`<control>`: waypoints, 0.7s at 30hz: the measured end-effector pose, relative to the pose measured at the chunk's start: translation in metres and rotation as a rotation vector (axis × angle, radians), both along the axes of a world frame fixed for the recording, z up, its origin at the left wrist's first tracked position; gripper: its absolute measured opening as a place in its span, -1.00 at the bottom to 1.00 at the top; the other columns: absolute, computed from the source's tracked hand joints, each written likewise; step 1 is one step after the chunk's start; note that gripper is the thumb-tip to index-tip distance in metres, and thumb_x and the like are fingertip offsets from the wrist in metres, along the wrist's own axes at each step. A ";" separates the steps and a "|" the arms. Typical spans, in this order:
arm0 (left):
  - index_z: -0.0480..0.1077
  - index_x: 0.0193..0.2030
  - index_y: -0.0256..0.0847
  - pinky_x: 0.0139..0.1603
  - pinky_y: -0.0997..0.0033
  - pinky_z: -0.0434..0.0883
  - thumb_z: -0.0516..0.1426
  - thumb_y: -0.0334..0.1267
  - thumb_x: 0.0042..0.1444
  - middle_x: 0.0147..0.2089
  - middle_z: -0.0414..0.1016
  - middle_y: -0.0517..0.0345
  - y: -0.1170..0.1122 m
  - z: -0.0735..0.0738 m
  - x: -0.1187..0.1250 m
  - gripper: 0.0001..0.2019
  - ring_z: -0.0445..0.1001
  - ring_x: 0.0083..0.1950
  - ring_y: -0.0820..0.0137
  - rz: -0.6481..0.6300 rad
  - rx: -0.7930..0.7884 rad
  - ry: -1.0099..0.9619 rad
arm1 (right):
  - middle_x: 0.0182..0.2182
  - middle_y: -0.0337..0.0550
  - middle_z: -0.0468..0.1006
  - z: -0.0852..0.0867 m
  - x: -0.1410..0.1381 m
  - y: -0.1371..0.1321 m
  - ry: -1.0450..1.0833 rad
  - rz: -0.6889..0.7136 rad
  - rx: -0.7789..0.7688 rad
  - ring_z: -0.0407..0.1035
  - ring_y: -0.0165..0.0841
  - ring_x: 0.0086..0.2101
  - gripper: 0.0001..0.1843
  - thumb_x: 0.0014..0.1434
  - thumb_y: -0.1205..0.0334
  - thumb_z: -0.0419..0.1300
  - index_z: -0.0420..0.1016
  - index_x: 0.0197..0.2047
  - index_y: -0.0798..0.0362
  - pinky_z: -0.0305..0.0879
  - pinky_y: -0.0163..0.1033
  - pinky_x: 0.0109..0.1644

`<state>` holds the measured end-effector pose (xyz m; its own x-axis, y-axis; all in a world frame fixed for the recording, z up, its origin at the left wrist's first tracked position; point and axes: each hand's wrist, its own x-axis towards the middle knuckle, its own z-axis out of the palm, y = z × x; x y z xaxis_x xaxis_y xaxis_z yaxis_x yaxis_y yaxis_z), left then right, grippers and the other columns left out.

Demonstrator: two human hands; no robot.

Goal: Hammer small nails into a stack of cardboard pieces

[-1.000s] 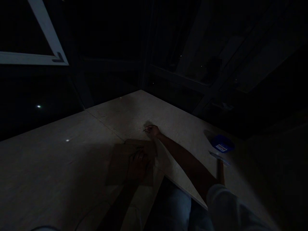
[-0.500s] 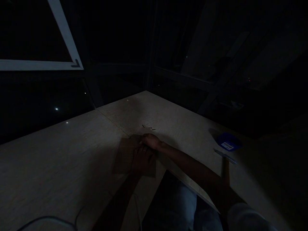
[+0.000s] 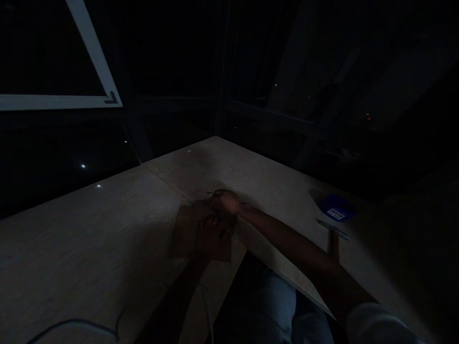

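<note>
The scene is very dark. A flat brown cardboard piece lies on the pale stone-like surface. My left hand, with a ring on one finger, rests flat on its right part, fingers stretched forward. Just beyond, my right hand is closed, its fingers curled down at the far edge of the cardboard; what they hold, if anything, is hidden. One thin dark nail shows on the surface just left of the right hand's fingers.
To the right lies a hammer, its handle partly behind my right forearm. A blue plastic container with a white label stands beyond it. A cable runs along the lower left. Dark window panes and a white frame rise behind the surface.
My right hand has moved slightly forward, over the place where several small nails lay; only one now shows. My left hand stays on the cardboard.
</note>
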<state>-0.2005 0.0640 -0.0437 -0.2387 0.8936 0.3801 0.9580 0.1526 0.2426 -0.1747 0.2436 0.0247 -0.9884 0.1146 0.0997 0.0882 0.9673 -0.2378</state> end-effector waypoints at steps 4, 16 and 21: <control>0.46 0.03 -0.19 0.15 -0.01 0.20 0.06 -0.14 0.31 0.13 0.50 -0.09 -0.001 0.001 0.000 -0.72 0.37 0.17 0.08 0.011 0.007 0.021 | -0.17 0.03 0.65 -0.001 -0.014 0.037 0.007 -0.277 -0.103 0.53 -0.23 -0.11 -0.77 0.32 0.38 0.14 0.66 -0.14 0.14 0.36 -0.23 -0.02; 0.49 0.01 -0.10 0.16 -0.04 0.20 0.07 -0.14 0.29 0.12 0.52 -0.04 0.003 -0.004 -0.003 -0.75 0.37 0.18 0.08 -0.002 0.047 -0.025 | -0.13 -0.10 0.59 -0.044 -0.071 0.058 -0.056 -0.530 -0.424 0.51 -0.29 -0.16 -0.78 0.34 0.15 0.22 0.52 -0.08 0.14 0.48 -0.06 -0.05; 0.48 0.01 -0.11 0.16 -0.04 0.21 0.07 -0.15 0.29 0.11 0.53 -0.04 0.002 -0.003 -0.003 -0.75 0.37 0.19 0.08 -0.006 0.035 -0.036 | -0.12 -0.10 0.58 -0.046 -0.072 0.057 -0.003 -0.495 -0.542 0.51 -0.29 -0.17 -0.75 0.34 0.12 0.22 0.52 -0.06 0.13 0.47 -0.06 -0.05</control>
